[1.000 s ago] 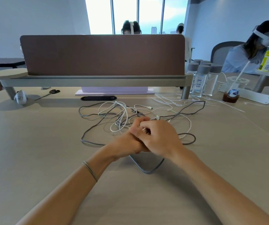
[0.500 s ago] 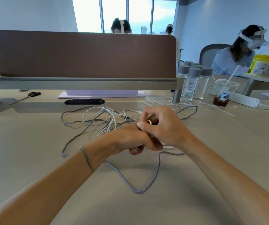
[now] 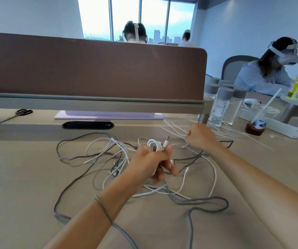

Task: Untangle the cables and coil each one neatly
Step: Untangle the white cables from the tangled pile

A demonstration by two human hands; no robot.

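A tangle of white cables [image 3: 116, 150] and a grey braided cable [image 3: 198, 201] lies spread over the beige table [image 3: 18, 177]. My left hand [image 3: 151, 161] is closed around a small coil of white cable [image 3: 155, 145] whose plug sticks up above the fist. My right hand [image 3: 201, 136] is farther back and to the right, fist closed on a white strand that runs from the coil. The grey cable loops under my left forearm.
A brown divider panel [image 3: 90, 69] on a grey rail closes off the back. Scissors [image 3: 21, 113] lie at the far left. Water bottles [image 3: 222, 105], a cup with a straw [image 3: 256, 124] and a white power strip [image 3: 277, 125] stand at the right, where a person sits.
My hands were together over the tangle; now they are apart. The right hand has moved back and right along the white strand, and the left holds up a small white coil.
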